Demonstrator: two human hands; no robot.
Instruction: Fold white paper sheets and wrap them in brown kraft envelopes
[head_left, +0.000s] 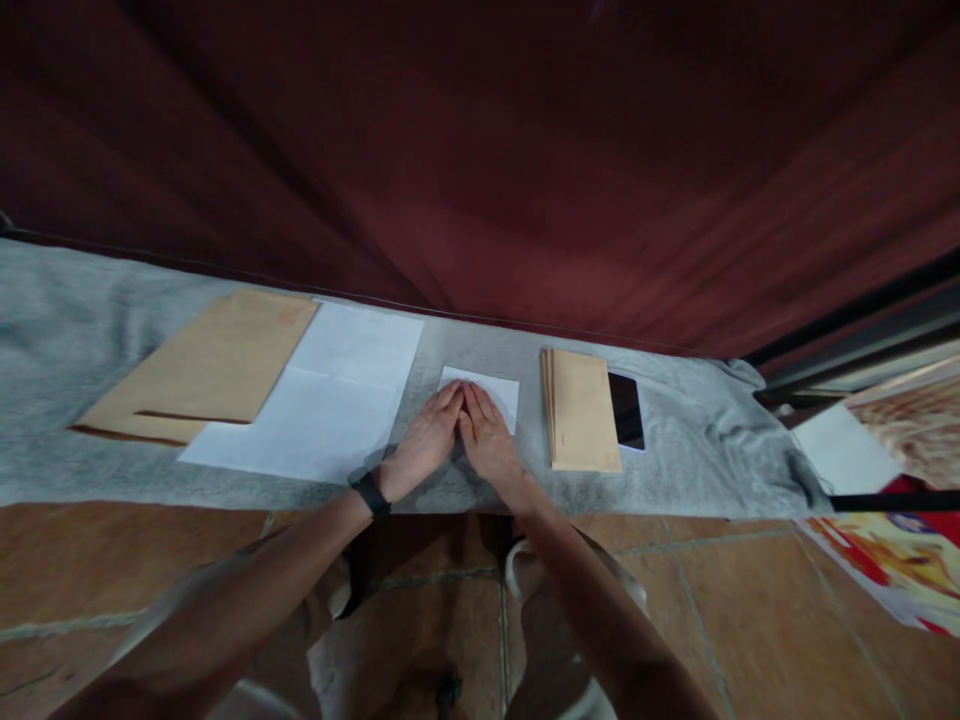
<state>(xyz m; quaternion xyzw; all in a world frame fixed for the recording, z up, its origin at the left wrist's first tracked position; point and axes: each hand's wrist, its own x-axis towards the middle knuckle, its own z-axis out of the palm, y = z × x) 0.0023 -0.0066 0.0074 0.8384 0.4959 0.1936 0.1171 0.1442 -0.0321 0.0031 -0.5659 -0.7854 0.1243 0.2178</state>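
A small white piece of paper point(504, 391), seemingly folded, lies on the grey cloth in front of me. My left hand point(431, 435) rests flat on its left part, fingers stretched out, with a dark band on the wrist. Beside it, my right hand point(487, 435) presses flat on the paper too, and the fingertips of both hands meet near its middle. The palms hide the paper's near edge. To the left are larger white sheets point(341, 400) with a crease across them. Right of my hands sits a stack of small brown envelopes point(585, 412).
Large brown envelopes point(225, 360) overlap the white sheets at the left. A dark phone point(627, 412) lies partly under the small envelopes. Grey cloth point(697, 440) covers the narrow surface, with a dark red curtain point(480, 200) behind. Printed packaging point(900, 560) is at the far right.
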